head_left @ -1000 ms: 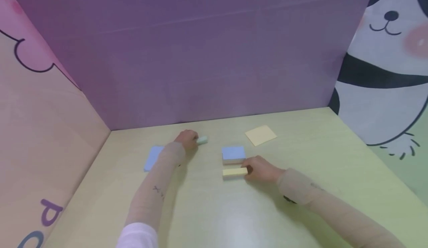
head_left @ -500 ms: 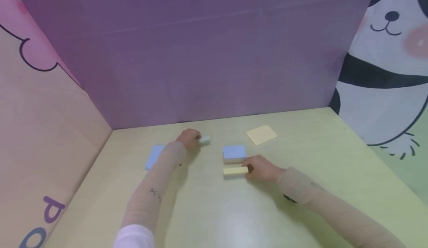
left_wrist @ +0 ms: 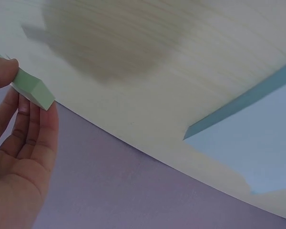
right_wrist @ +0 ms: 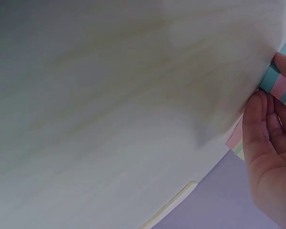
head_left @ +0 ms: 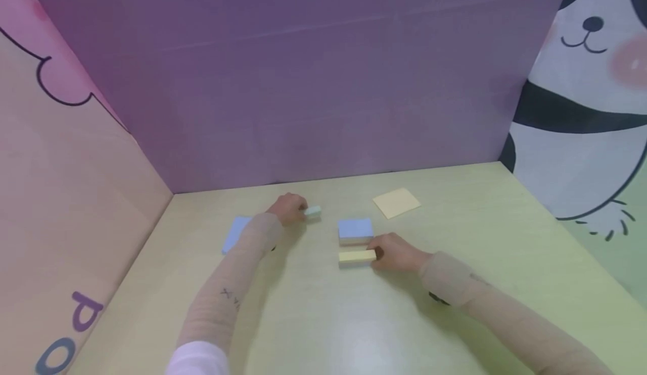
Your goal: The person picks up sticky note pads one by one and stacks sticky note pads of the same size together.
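In the head view my left hand (head_left: 289,209) pinches a small light green sticky note pad (head_left: 313,212) between thumb and fingers. The left wrist view shows this green pad (left_wrist: 33,89) lifted off the tabletop, its shadow apart from it. My right hand (head_left: 396,252) grips the right end of a narrow sticky note stack (head_left: 356,256) with a yellow top. Its blue, pink and yellow layers (right_wrist: 279,87) show in the right wrist view. Just behind it lies a thicker stack (head_left: 355,229) with a blue top. The far ends of both held things are partly hidden by fingers.
A flat blue pad (head_left: 235,233) lies at the left, partly covered by my left forearm. A pale yellow square pad (head_left: 396,202) lies at the back right. A purple wall (head_left: 323,83) bounds the table (head_left: 313,313) behind; printed panels stand at both sides.
My left hand has moved slightly right with the green pad, toward the blue-topped stack. My right hand keeps its grip on the yellow-topped stack. The whole head view has shifted a little.
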{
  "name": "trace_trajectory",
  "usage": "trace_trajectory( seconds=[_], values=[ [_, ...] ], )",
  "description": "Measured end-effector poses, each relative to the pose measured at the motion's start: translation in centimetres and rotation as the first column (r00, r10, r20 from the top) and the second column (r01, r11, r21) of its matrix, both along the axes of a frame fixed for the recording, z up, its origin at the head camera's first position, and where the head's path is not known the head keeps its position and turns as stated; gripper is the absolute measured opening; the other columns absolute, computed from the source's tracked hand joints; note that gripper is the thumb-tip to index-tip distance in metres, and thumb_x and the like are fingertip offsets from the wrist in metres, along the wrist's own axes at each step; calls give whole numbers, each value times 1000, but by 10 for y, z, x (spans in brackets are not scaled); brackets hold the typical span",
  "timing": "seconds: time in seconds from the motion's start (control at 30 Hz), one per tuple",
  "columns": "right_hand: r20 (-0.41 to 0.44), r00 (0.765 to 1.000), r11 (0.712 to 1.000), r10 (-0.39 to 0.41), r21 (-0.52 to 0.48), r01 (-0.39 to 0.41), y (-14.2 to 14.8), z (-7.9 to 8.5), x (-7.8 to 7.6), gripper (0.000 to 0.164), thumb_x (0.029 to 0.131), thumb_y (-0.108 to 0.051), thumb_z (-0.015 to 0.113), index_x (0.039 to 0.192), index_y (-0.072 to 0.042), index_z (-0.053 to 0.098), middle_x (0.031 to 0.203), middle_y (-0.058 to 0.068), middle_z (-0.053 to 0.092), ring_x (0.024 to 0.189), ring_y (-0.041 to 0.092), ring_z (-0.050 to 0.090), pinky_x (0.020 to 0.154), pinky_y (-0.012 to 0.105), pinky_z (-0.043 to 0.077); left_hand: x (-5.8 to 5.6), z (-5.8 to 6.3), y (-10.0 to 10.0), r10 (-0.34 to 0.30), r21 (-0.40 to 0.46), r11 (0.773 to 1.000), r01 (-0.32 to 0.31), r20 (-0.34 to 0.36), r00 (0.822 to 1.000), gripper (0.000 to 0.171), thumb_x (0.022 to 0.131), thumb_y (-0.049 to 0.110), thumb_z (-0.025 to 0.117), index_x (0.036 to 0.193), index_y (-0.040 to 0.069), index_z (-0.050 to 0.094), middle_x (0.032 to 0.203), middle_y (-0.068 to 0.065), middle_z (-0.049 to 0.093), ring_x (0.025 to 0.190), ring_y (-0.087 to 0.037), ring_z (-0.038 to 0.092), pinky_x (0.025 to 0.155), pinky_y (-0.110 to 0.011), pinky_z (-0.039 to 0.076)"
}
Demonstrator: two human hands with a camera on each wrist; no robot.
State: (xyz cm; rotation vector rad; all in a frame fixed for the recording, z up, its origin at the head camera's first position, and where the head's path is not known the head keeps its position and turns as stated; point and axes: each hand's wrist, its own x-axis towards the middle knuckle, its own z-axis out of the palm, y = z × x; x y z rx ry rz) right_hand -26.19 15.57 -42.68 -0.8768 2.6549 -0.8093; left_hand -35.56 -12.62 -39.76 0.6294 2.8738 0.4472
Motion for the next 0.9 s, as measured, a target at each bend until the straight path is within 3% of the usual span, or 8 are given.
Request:
trace_trajectory(
  seconds=[0.4, 0.9],
  values=[
    [-18, 1000, 1000, 3, 9, -3, 2, 1, -3, 21, 70, -1, 70, 90, -5, 68, 76, -1, 61, 67, 7, 48, 62, 19, 44, 2, 5, 6, -32, 11, 999, 31, 21, 999, 15, 79, 11, 67, 93, 5, 68, 85, -5, 66, 69, -14, 51, 65, -25, 43],
    [-25, 1000, 1000, 14, 12, -13, 1, -1, -5, 21, 69, -2, 70, 90, -5, 68, 75, -2, 60, 66, 6, 47, 61, 18, 43, 13, 11, 18, -65, 18, 998, 65, 15, 998, 22, 79, 10, 67, 100, 5, 67, 96, -8, 68, 82, -18, 57, 79, -33, 48]
  ],
)
